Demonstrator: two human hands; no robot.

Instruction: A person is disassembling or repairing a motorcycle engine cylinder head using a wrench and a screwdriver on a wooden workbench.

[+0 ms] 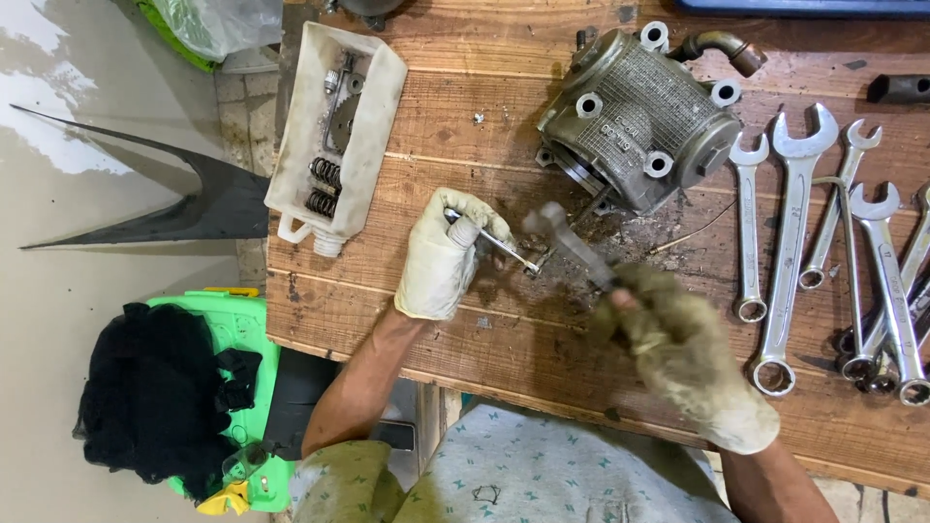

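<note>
My left hand (pixel 444 256), in a dirty white glove, grips a thin metal rod (pixel 502 244) whose tip rests on a small part (pixel 532 266) on the wooden bench (pixel 465 126). My right hand (pixel 693 353), also gloved, holds a wrench (pixel 572 244) that is blurred with motion, its head above the small part. A grey metal engine cylinder block (pixel 639 114) lies just beyond both hands.
Several combination wrenches (pixel 799 242) lie in a row at the right. A cut-open white plastic jug (pixel 337 126) holding springs and small parts sits at the bench's left edge. A green plastic case (pixel 242 387) with black cloth lies below left.
</note>
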